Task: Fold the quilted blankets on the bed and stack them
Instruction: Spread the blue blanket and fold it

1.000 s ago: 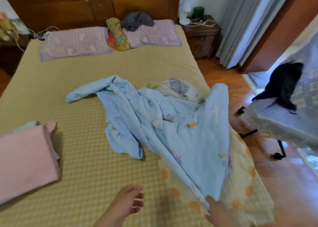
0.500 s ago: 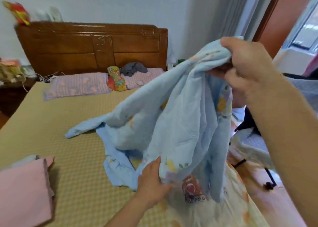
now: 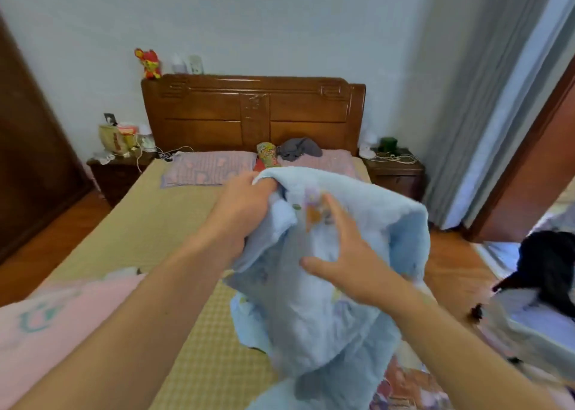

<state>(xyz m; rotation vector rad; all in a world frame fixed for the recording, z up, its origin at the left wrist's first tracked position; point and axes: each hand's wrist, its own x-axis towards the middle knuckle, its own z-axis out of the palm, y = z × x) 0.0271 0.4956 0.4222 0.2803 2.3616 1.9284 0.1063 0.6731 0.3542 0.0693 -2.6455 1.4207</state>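
Observation:
A light blue quilted blanket [image 3: 342, 316] with small printed figures hangs bunched above the bed [image 3: 155, 238]. My left hand [image 3: 245, 210] grips its upper edge, fingers curled into the cloth. My right hand [image 3: 345, 254] lies on the front of the blanket with fingers spread; it is blurred. The blanket's lower part drapes down onto the mat. Under it at the lower right lies another patterned blanket [image 3: 404, 384]. A folded pink blanket [image 3: 62, 316] rests at the bed's near left.
Two pillows [image 3: 211, 167], a colourful cushion and a grey garment [image 3: 298, 148] lie below the wooden headboard [image 3: 252, 111]. Nightstands [image 3: 395, 170] flank the bed. A covered chair with a black garment [image 3: 544, 269] stands at the right, near the curtain [image 3: 485, 98].
My left hand rose from the blanket's lower part to grip its top edge. My right hand let go of the top and dropped onto the blanket's front. The view tilted up.

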